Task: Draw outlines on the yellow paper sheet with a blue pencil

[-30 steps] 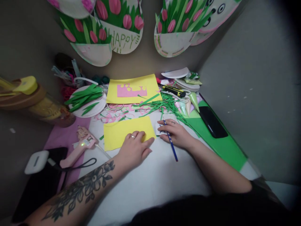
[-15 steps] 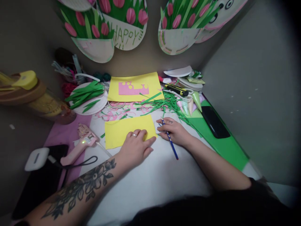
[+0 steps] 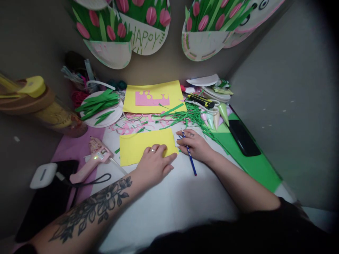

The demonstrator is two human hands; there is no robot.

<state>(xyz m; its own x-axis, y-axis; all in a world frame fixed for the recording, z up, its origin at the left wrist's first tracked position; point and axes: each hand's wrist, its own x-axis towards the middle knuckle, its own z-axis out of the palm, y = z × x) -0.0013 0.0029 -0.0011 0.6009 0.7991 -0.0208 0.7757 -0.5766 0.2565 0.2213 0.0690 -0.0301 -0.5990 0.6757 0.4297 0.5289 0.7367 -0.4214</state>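
Observation:
My left hand (image 3: 156, 160) lies on a yellow paper sheet (image 3: 132, 146), fingers stretched out, with a ring on one of them. At the sheet's right edge, my right hand (image 3: 194, 145) is closed around a blue pencil (image 3: 192, 160) with light spots. The pencil slants, one end up by the fingers and the other toward me. A small whitish piece (image 3: 176, 138) shows at the fingertips of my right hand; I cannot tell what it is. Behind the sheet lie pink paper scraps (image 3: 132, 128) and green paper strips (image 3: 192, 114).
At left are a pink glue gun (image 3: 96, 160), a black device (image 3: 45, 208) under a white case (image 3: 43, 175), and a tall cup (image 3: 58, 116). A plate of green leaves (image 3: 91, 121) stands behind. Cutters (image 3: 202, 101) and a black phone (image 3: 244, 137) lie right.
The blue pencil's near end has swung slightly left and up. My left hand stays on the yellow sheet. The whole view has shifted a little.

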